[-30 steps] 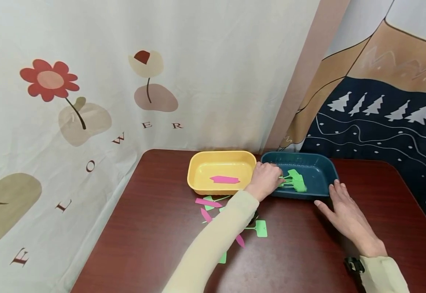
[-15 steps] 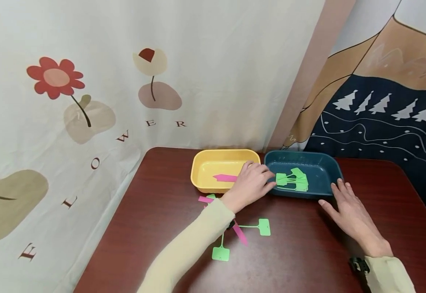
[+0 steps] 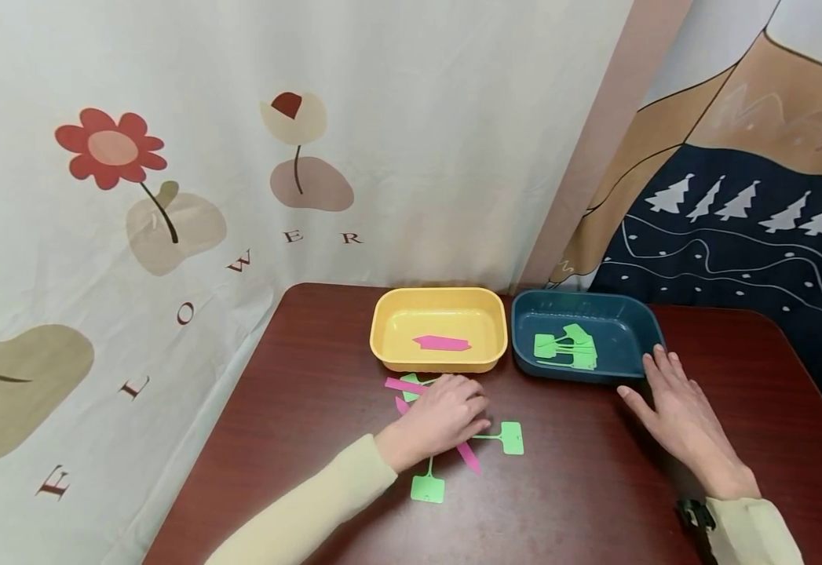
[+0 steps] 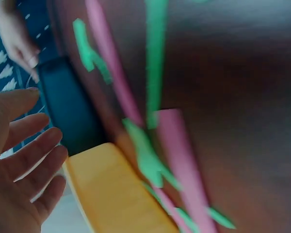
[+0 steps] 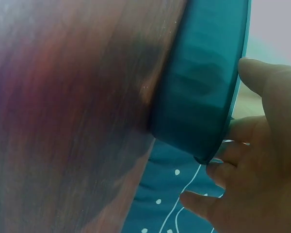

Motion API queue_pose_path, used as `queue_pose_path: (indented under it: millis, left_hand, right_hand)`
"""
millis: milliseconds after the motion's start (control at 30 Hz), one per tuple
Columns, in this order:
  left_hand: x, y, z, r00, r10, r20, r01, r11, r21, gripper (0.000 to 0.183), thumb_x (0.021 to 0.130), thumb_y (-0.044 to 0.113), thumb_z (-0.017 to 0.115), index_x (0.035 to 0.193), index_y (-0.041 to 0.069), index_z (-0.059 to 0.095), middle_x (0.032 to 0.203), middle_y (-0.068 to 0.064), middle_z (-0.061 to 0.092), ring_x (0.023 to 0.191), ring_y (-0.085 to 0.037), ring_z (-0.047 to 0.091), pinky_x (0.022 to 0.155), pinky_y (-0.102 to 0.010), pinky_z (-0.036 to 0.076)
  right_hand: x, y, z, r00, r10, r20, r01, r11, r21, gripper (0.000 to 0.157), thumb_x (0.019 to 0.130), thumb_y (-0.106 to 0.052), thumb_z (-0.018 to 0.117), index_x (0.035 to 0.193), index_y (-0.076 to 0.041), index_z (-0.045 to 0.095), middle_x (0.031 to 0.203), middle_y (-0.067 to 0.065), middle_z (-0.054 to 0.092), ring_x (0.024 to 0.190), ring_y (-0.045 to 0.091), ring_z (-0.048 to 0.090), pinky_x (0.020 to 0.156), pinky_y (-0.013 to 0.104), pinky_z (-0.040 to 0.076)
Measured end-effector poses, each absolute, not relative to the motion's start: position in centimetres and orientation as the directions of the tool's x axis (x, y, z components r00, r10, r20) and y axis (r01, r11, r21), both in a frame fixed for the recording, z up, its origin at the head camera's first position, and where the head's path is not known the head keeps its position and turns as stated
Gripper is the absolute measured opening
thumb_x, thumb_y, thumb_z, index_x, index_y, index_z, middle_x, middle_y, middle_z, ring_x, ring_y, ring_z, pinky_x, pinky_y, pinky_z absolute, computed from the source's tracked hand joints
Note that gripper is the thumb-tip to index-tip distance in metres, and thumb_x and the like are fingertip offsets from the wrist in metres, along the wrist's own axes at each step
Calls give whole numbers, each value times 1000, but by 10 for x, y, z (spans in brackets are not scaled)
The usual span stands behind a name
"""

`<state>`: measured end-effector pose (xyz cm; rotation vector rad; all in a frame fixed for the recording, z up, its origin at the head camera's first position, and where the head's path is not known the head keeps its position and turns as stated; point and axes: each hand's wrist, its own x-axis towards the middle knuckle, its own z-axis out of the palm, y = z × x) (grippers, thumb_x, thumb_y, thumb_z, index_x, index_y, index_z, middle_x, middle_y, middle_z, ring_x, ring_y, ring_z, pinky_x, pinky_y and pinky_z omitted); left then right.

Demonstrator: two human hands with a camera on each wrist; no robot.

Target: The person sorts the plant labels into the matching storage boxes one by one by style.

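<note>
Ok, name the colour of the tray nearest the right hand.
The tray is dark teal-blue, seen best in the head view.

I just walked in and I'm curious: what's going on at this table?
A person's left hand is over loose pink tags and loose green tags on the table, apparently holding none. The right hand is at the right end of the blue tray. A cluster of green tags lies in that tray, and at least one pink tag lies in the yellow tray.

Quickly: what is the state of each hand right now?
Left hand: open, holding nothing, over the scattered tags.
Right hand: open, at the blue tray.
</note>
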<state>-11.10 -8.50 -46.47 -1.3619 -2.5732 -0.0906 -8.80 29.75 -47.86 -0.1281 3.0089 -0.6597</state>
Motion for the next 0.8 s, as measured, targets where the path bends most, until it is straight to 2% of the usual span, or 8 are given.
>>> queue_pose_path:
  millis: [133,300,600,800]
  left_hand:
    - [-103,-93,-473,-526,828,194,841,541,-29,21,95,37,76,106,19,79,101,3,68,97,-14,64,87,-26,52]
    - [-101,-96,-480,-541,827,153,838,546,14,19,96,37,76,100,19,79,92,5,65,84,-10,63,77,-23,53]
    - [-102,-94,-482,-534,837,121,843,537,8,19,95,39,77,98,21,80,90,7,64,82,-9,62,74,-22,51]
    - [-102,-91,-482,-551,830,84,833,553,8,17,95,38,77,97,21,80,89,6,63,81,-9,62,71,-22,51]
  right_hand:
    - [-85,294,-478,-994,-104,-36,-80,905,-417,89,106,-51,51,157,15,18,164,37,2,152,53,-4,115,75,8]
    - [-82,289,-478,-993,-114,-32,-90,901,-425,89,106,-50,52,156,16,18,164,38,4,152,54,-3,118,70,8]
    - [-79,289,-478,-992,-117,-39,-89,901,-424,89,107,-50,51,156,17,18,164,38,4,152,54,-2,119,68,7]
    - [-79,290,-479,-992,-118,-38,-90,898,-432,90,107,-51,50,156,16,17,164,37,2,153,53,-4,119,68,6]
